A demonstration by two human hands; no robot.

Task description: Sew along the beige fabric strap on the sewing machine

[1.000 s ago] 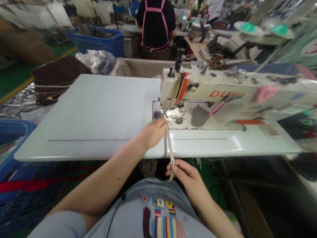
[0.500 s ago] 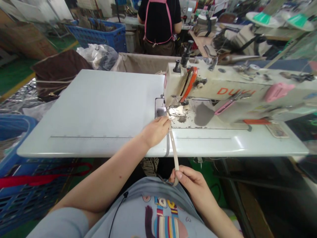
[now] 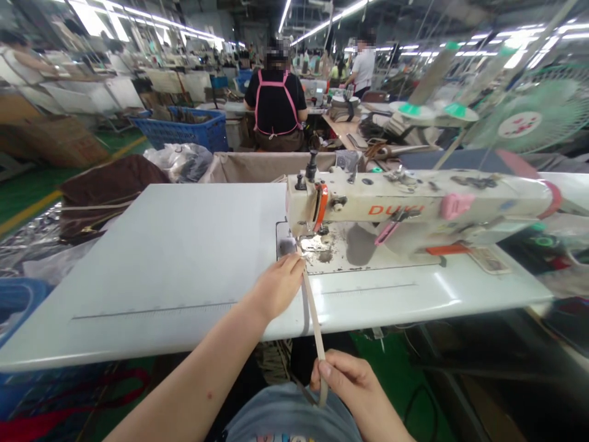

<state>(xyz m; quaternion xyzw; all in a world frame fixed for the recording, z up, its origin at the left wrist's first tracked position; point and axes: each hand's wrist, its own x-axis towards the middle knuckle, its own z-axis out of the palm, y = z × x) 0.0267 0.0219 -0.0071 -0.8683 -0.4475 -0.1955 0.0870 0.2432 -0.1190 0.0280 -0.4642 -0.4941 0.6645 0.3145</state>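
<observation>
A narrow beige fabric strap runs from under the sewing machine's needle area down over the table's front edge. My left hand lies by the needle plate, fingers pressed together on the strap just in front of the presser foot. Below the table edge, my right hand pinches the strap between thumb and fingers. The strap looks taut between both hands, and its lower part loops down beside my shirt.
The white sewing table has a printed ruler line near its front. Pink snips hang on the machine. Behind stand a beige fabric bin, a blue basket and a person in a pink-strapped apron. A fan is at right.
My view has tilted upward, so more of the workshop shows and the table sits lower. Both hands keep nearly the same hold on the strap.
</observation>
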